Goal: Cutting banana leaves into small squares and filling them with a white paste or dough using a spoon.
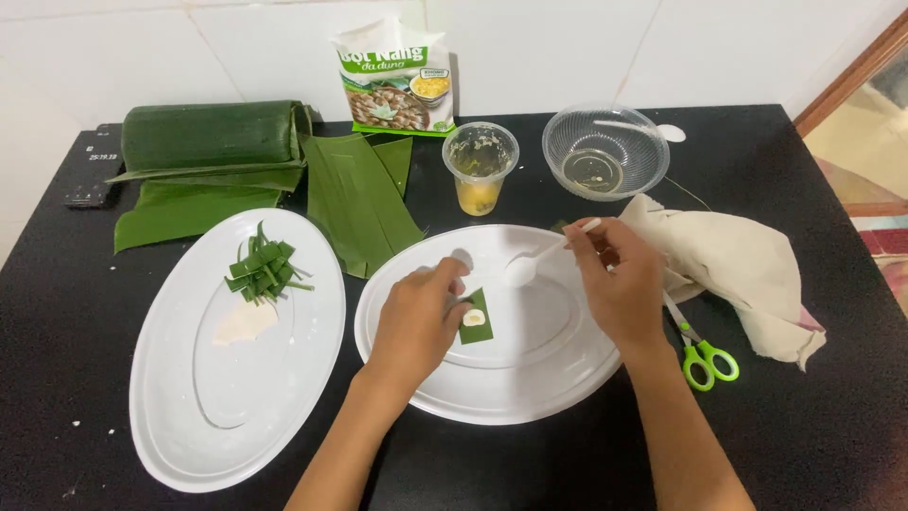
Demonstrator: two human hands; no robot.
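A small leaf strip [475, 319] w/ a pale dab on it is pinned on the right-hand plate [492, 393] by the left hand [421, 317]. A white spoon [530, 265] is pinched in the right hand [619, 284], approx. just above; prob. empty. Strip is best kept flat, spoon lowered slowly.

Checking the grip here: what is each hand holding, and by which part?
Right hand holds a white plastic spoon by its handle end. Left hand presses the green leaf piece at its left edge.

Leaf piece [475, 319]: small dark green rectangle, lying flat near the middle of the oval white plate [558, 378], a pale dough lump on top.
Spoon [534, 261]: white plastic, tilted, bowl low above the plate, just beyond the leaf piece.
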